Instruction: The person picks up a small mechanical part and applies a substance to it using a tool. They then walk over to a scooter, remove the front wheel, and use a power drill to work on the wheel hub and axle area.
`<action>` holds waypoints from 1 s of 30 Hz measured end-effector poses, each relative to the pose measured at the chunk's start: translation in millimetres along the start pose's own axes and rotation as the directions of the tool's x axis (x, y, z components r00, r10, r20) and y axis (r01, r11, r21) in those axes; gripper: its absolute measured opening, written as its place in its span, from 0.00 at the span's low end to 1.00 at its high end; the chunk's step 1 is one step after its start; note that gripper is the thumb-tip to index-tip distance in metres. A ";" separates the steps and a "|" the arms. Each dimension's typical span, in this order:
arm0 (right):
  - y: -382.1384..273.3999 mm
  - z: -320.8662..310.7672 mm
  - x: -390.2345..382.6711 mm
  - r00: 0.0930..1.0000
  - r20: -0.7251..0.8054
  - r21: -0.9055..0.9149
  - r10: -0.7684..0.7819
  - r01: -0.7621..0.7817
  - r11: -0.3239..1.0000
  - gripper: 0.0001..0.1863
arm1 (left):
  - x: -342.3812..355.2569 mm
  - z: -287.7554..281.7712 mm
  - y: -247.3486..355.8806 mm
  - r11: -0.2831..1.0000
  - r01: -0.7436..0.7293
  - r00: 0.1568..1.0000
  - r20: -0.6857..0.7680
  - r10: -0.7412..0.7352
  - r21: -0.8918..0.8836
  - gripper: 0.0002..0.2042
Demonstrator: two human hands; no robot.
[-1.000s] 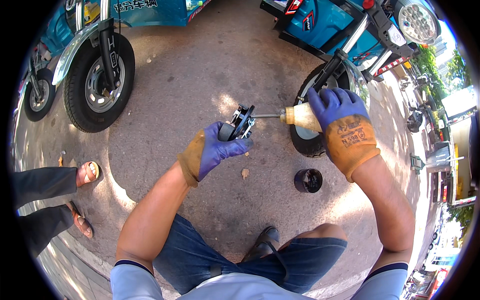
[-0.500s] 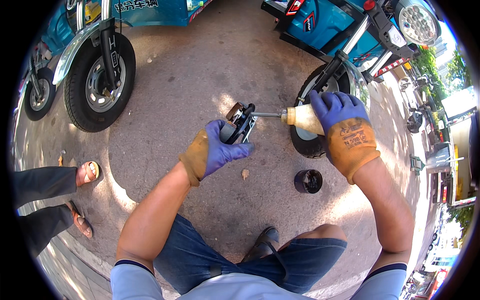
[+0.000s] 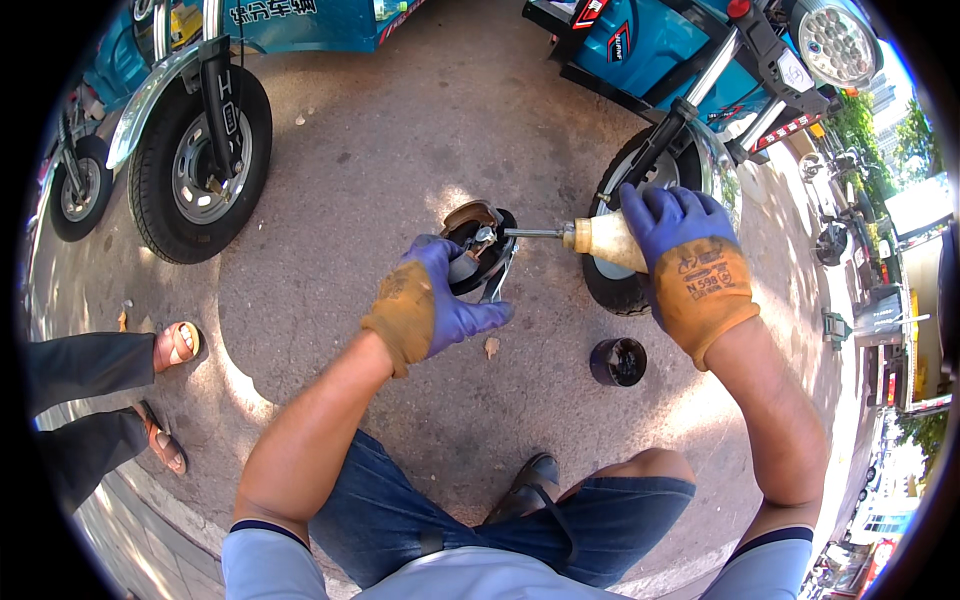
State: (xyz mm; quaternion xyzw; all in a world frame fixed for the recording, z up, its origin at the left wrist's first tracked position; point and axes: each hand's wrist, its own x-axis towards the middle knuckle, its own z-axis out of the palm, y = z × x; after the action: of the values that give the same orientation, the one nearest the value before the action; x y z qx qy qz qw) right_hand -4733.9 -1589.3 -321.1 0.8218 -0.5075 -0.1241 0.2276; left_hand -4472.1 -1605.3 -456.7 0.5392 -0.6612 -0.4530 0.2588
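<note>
1. Left hand (image 3: 430, 300), in a purple-and-tan glove, is gripping the near-left edge of a round black metal brake plate with curved brown shoes (image 3: 484, 247). The plate is sitting mid-scene, above the ground.
2. Right hand (image 3: 697, 245), similarly gloved, is wrapping around the wide end of a cream, tapered bottle-like tool with a thin metal shaft (image 3: 606, 240).
3. The shaft is pointing left, reaching the plate's right edge; contact is not certain. Judgement: the left grip is bracing the plate while leaving that edge accessible.
4. A black open tin (image 3: 618, 362) is standing near-right, presumably within easy reach; dark matter is showing inside.
5. Dark print is showing on the right glove; lettering and decals are marking the far turquoise vehicles (image 3: 612, 45).
</note>
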 end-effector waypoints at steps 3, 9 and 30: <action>-1.0 0.6 -0.3 1.000 0.008 -0.011 0.001 -0.001 1.000 0.30 | 0.6 -0.3 3.2 1.000 -0.009 1.000 0.013 0.009 0.029 0.40; -4.3 -3.7 3.6 1.000 0.006 0.023 -0.007 0.007 1.000 0.29 | 2.5 -0.1 7.0 0.991 -0.035 0.999 0.035 0.030 0.129 0.37; -11.7 24.5 -5.9 0.989 0.130 0.235 0.066 -0.096 0.967 0.40 | 4.3 1.9 5.3 0.981 -0.051 0.999 0.022 0.048 0.185 0.38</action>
State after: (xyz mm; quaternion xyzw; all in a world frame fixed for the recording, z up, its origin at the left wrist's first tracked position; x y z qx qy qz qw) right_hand -4738.2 -1585.7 -348.3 0.8128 -0.5647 -0.1018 0.1000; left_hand -4477.4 -1608.7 -453.6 0.5403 -0.7158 -0.3877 0.2129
